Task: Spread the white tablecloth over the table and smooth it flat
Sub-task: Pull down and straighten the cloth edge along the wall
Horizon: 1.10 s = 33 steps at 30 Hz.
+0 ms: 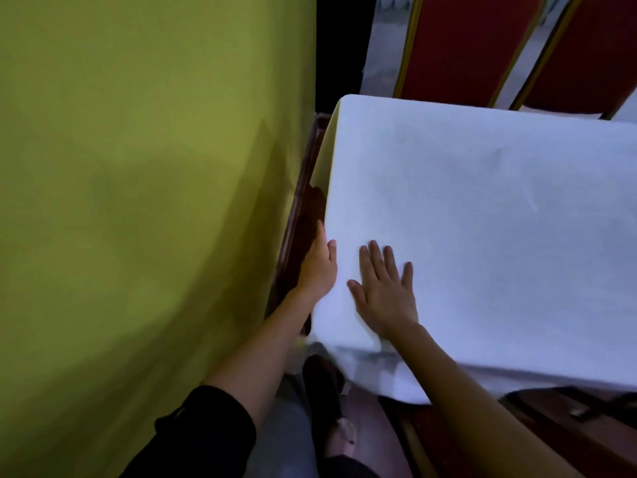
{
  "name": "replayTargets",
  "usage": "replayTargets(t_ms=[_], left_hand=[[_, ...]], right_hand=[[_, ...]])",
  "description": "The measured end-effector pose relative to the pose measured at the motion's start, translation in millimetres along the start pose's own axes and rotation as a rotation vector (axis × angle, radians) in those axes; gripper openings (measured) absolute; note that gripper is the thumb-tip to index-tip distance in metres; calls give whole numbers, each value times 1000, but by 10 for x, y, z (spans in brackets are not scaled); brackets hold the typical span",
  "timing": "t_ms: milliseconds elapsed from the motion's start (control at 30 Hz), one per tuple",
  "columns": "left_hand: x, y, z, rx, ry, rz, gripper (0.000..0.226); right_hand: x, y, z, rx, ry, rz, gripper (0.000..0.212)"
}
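Right hand (384, 291): lower centre, flat, fingers spread, pressing white tablecloth (482, 208).
Left hand (319, 267): at cloth's left edge; grip cannot be told.
Progress: cloth spread, mostly smooth; near corner probably needs flattening.

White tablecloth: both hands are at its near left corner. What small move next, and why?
Probably sweep the flat right hand rightward across the white tablecloth while the left hand steadies the left edge: faint creases show farther right, and the near hem looks rumpled.
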<state>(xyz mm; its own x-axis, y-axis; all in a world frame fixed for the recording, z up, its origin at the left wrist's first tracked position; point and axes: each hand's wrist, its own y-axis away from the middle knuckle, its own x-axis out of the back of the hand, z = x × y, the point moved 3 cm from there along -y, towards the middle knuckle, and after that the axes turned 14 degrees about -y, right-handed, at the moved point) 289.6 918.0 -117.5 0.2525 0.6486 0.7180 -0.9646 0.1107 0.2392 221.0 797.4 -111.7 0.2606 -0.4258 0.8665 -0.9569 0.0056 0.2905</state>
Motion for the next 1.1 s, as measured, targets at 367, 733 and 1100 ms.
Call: replayTargets(t_ms=[367,733,1100], left_hand=[[-174,1639,-796,-61,-54,365,57],[526,1970,-950,-65,-534,723,26],[-172,1699,-1014,-103,-71,-6,68]], right_hand=[[-161,538,-227,79,109,35,75],[77,551,-324,96,-160,93,64],[-225,583,-224,48,101,36,66]])
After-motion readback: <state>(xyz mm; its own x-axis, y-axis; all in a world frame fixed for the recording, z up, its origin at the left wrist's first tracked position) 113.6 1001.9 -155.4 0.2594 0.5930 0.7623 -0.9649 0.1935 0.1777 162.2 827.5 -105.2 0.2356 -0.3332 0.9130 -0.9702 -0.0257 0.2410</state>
